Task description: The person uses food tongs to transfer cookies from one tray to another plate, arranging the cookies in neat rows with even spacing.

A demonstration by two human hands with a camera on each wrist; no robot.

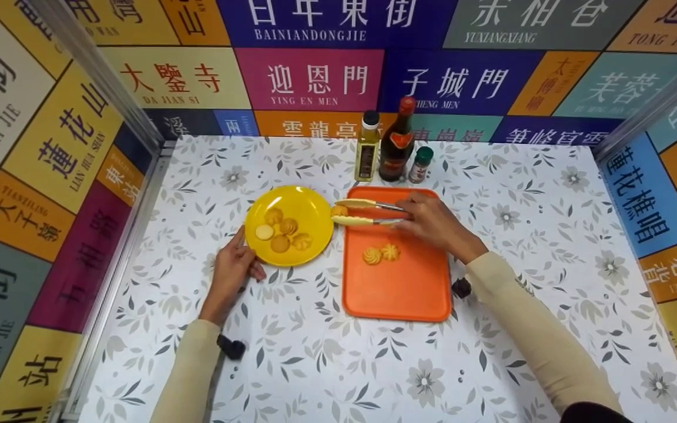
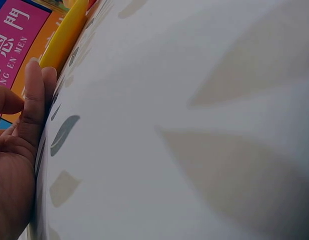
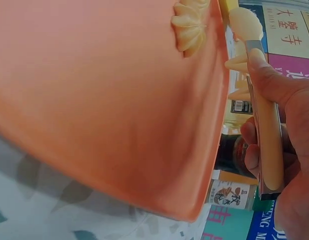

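Observation:
My right hand (image 1: 435, 223) grips a pair of tongs (image 3: 268, 135) with cream-coloured tips, above the far part of the orange tray (image 1: 397, 294). Between the tong tips is a cookie (image 1: 339, 210), level with the right rim of the yellow plate (image 1: 256, 205). Several cookies lie on that plate, among them a pale round cookie (image 1: 264, 232). Two swirled cookies remain on the tray, a round one (image 1: 372, 255) and a star-shaped one (image 1: 391, 252). My left hand (image 1: 233, 261) rests on the table at the plate's lower left, its extended fingers (image 2: 33, 95) at the rim.
Behind the tray stand an oil bottle (image 1: 367, 150) with a black cap, a dark bottle (image 1: 396, 147) with a red cap and a small green-capped shaker (image 1: 420, 165). A leaf-patterned cloth (image 1: 315, 364) covers the table. Printed panels (image 1: 309, 79) wall the back and sides.

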